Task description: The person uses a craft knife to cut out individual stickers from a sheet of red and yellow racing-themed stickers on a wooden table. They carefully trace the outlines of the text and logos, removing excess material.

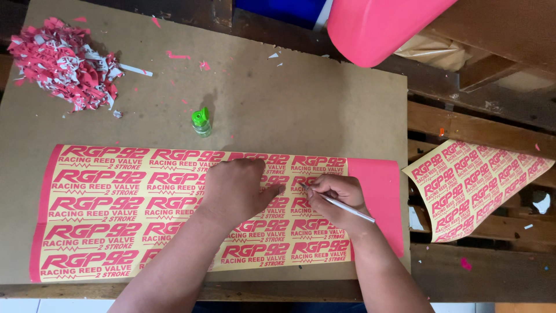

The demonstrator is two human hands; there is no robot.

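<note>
Near the board's right edge, I press my left hand flat on the sticker sheet; right hand's fingers pinch a thin tool, its tip pointing left toward my left fingertips.

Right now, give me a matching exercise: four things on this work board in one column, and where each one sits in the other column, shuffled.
Things:
1. small green bottle
2. heap of pink scraps
3. thin tool
4. loose sticker sheet

Places:
A. off the board's right edge, on the wooden slats
B. far left corner of the board
C. in the right hand
D. just beyond the big sticker sheet

Pairs: 1-D, 2-B, 3-C, 4-A
</note>
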